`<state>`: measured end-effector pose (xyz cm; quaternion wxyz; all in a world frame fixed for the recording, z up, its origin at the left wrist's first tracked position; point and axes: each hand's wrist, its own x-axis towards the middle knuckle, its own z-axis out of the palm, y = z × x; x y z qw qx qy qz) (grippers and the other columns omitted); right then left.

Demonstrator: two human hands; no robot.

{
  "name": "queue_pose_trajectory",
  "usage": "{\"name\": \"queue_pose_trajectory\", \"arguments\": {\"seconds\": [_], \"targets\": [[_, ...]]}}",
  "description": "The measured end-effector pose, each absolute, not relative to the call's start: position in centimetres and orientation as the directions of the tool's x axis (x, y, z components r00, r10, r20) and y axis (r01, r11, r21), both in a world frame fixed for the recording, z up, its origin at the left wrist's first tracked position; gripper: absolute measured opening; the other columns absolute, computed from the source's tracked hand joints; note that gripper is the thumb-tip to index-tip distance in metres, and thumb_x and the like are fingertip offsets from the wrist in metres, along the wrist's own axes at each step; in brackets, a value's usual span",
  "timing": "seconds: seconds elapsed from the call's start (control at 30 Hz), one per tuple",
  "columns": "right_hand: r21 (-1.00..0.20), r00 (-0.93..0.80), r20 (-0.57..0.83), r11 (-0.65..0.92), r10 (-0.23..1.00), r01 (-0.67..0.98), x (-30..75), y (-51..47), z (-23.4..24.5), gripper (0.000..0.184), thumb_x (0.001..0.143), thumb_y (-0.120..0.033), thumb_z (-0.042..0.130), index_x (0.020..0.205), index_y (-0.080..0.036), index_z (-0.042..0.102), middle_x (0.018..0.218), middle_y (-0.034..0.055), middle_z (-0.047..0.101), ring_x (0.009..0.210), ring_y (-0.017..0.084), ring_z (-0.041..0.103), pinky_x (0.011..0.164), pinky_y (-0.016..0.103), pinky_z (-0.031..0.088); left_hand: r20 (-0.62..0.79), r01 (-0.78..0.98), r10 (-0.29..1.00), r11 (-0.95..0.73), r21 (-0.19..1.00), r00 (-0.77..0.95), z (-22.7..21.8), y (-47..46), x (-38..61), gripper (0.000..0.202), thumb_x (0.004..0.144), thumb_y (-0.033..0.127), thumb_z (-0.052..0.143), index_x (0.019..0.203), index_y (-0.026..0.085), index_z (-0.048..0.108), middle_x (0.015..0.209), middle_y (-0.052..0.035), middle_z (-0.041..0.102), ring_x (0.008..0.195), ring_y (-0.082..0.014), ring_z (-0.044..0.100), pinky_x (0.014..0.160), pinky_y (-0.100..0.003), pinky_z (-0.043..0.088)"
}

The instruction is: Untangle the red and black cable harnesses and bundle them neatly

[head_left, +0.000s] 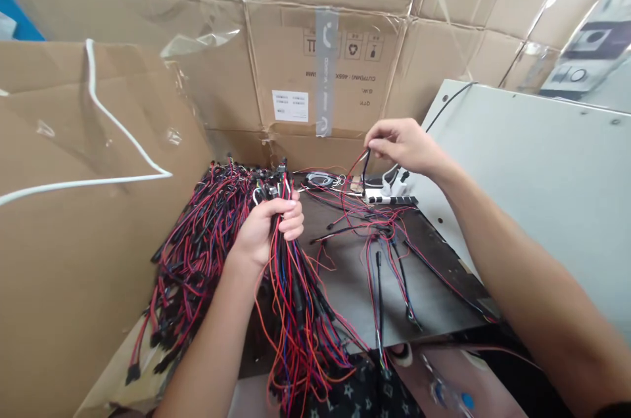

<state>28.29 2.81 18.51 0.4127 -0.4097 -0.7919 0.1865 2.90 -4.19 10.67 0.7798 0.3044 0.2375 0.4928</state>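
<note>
My left hand (273, 224) is wrapped round a thick bundle of wire harnesses (296, 313), mostly red, black and blue. Black connectors (282, 169) stick out above the fist, and the long wires hang down over the table's front edge. Raised over the back right of the table, my right hand (397, 144) pinches the end of a red and black wire harness (365, 165). Its wires run down toward the loose harnesses (387, 231) scattered on the dark tabletop (340, 273). The tip between the right fingers is partly hidden.
A big heap of similar harnesses (207, 221) lies to the left, beside a cardboard sheet (89, 260) with a white cable (128, 135). Behind stand stacked cardboard boxes (290, 69). A power strip (389, 198) sits at the back right, against a pale panel (532, 175).
</note>
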Motion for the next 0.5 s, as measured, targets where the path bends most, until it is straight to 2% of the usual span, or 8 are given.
{"name": "queue_pose_trajectory", "arguments": {"seconds": [0.17,0.2,0.27,0.37,0.43,0.5], "targets": [[-0.649,-0.402,0.455,0.604,0.795,0.462,26.4,2.1,19.0,0.01,0.079,-0.012,0.054,0.071,-0.015,0.06,0.057,-0.003,0.052,0.05,0.006,0.043,0.049,0.02,0.033,-0.149,-0.596,0.896,0.394,0.7,0.417,8.4,-1.9,3.8,0.009,0.069,0.004,0.054,0.069,0.013,0.053,0.047,0.0082,0.035,0.033,-0.002,0.032,0.033,-0.013,0.03],[-0.665,-0.459,0.397,0.593,0.795,0.453,25.8,2.0,18.8,0.01,0.079,-0.012,0.055,0.07,-0.015,0.06,0.056,-0.0032,0.051,0.05,0.006,0.042,0.048,0.02,0.033,-0.154,-0.588,0.899,0.389,0.709,0.41,7.9,-1.7,4.0,0.01,0.068,0.004,0.057,0.067,0.013,0.052,0.047,0.0086,0.036,0.033,-0.0018,0.032,0.033,-0.013,0.03],[-0.723,-0.601,0.193,0.526,0.776,0.447,24.5,2.1,18.1,0.01,0.078,-0.012,0.055,0.069,-0.014,0.059,0.053,-0.0039,0.049,0.046,0.005,0.04,0.044,0.019,0.03,-0.154,-0.562,0.907,0.369,0.74,0.393,7.1,-1.6,4.4,0.015,0.065,0.007,0.065,0.066,0.013,0.051,0.045,0.0093,0.036,0.033,-0.0017,0.032,0.033,-0.013,0.03],[-0.859,-0.756,-0.143,0.3,0.638,0.416,22.2,2.6,16.6,0.01,0.08,-0.011,0.052,0.07,-0.013,0.055,0.048,-0.0056,0.045,0.039,0.004,0.035,0.037,0.017,0.024,-0.113,-0.547,0.938,0.286,0.787,0.328,6.3,-1.7,5.1,0.029,0.057,0.017,0.079,0.065,0.014,0.052,0.043,0.0099,0.037,0.034,-0.0018,0.033,0.033,-0.014,0.031],[-0.915,-0.808,-0.245,0.148,0.536,0.376,20.8,3.0,15.6,0.01,0.08,-0.011,0.051,0.071,-0.013,0.051,0.048,-0.0067,0.044,0.036,0.003,0.032,0.034,0.015,0.022,-0.065,-0.563,0.962,0.208,0.8,0.263,5.8,-1.8,5.5,0.039,0.051,0.026,0.086,0.066,0.014,0.052,0.044,0.0099,0.04,0.034,-0.0018,0.033,0.033,-0.015,0.032],[-0.934,-0.816,-0.254,0.086,0.519,0.346,19.7,3.2,14.9,0.007,0.079,-0.009,0.051,0.074,-0.013,0.049,0.047,-0.0074,0.045,0.034,0.002,0.032,0.032,0.013,0.021,-0.039,-0.58,0.98,0.148,0.801,0.196,5.3,-1.9,5.6,0.049,0.044,0.036,0.089,0.07,0.014,0.054,0.045,0.0094,0.043,0.034,-0.0023,0.035,0.033,-0.016,0.034]]}}
